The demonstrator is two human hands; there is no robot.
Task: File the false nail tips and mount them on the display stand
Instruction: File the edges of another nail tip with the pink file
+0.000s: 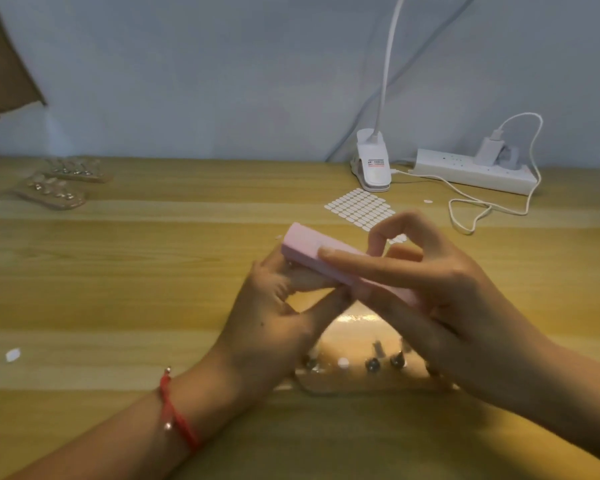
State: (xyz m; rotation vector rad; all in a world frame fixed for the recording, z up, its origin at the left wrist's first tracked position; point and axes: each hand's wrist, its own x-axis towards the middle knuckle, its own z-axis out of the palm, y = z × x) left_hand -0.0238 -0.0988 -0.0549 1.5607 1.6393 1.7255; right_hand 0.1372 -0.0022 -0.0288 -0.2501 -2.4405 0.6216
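While both hands' grips pinch the pink buffer block (329, 259), they hide the display stand (357, 348).

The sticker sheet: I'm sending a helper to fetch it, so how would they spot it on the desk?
Start at the white clip lamp standing at the back of the wooden desk, left of the power strip. Just in front of the lamp's base lies the sticker sheet, flat on the wood. It alone is a grid of small white ovals.

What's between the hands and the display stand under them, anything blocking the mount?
Nothing visible. The clear display stand lies on the table directly below both hands; the right hand holds the pink buffer block above it. The nail tip itself can't be made out.
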